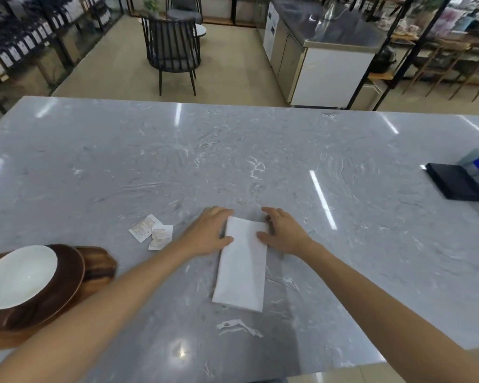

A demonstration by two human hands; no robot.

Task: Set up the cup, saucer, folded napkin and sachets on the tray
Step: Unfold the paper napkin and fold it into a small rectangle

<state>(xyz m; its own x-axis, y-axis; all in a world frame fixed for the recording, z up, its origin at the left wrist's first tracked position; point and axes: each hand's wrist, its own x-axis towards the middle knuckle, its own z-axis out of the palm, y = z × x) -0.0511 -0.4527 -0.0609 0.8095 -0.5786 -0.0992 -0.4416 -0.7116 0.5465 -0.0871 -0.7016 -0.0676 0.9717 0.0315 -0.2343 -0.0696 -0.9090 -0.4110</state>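
A white napkin, folded into a long strip, lies flat on the grey marble counter in front of me. My left hand grips its far left corner, thumb on top. My right hand holds the far right corner the same way. Two small white sachets lie on the counter to the left of my left hand. At the near left a white cup sits in a dark brown saucer on a wooden tray. My left forearm crosses in front of the tray's near edge.
A black flat device with a bluish container beside it stands at the counter's right edge. Beyond the counter are a dark chair, a steel-topped cabinet and shelving.
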